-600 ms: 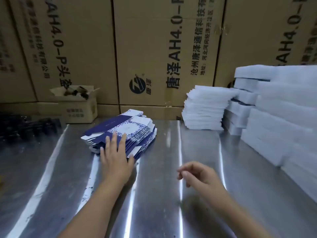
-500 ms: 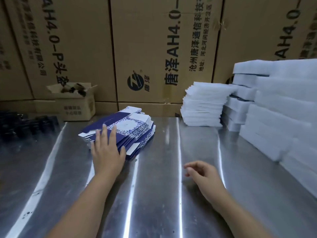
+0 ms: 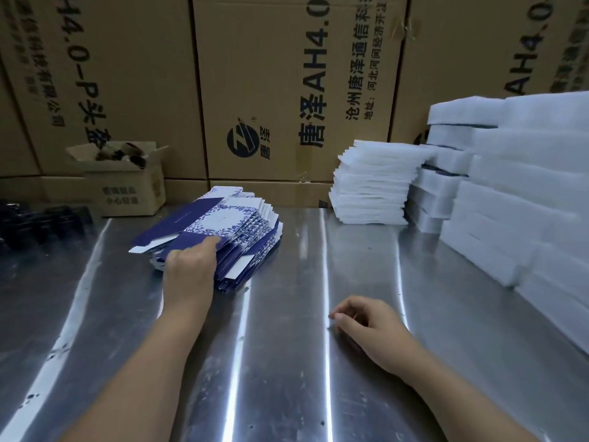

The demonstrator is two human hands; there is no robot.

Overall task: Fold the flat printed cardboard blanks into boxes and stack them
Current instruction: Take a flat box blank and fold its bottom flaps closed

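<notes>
A fanned stack of flat blue-and-white printed cardboard blanks (image 3: 242, 224) lies on the steel table (image 3: 287, 362), left of centre. My left hand (image 3: 189, 266) is at the stack's near edge. Its thumb lies on top and its fingers curl under, pinching the top blank, whose left white flap is slightly raised. My right hand (image 3: 366, 327) rests on the table to the right, apart from the stack, with fingers loosely curled and nothing in it. No folded box is in view.
White foam sheets sit in a low pile (image 3: 373, 186) at the back, with taller piles (image 3: 526, 193) along the right. A small open carton (image 3: 127, 183) and dark items (image 3: 41, 224) sit back left. Large printed cartons (image 3: 287, 74) wall off the rear.
My left hand went from lying flat on the stack to curling its fingers around the top blank's near edge. My right hand sank toward the table and drew slightly nearer.
</notes>
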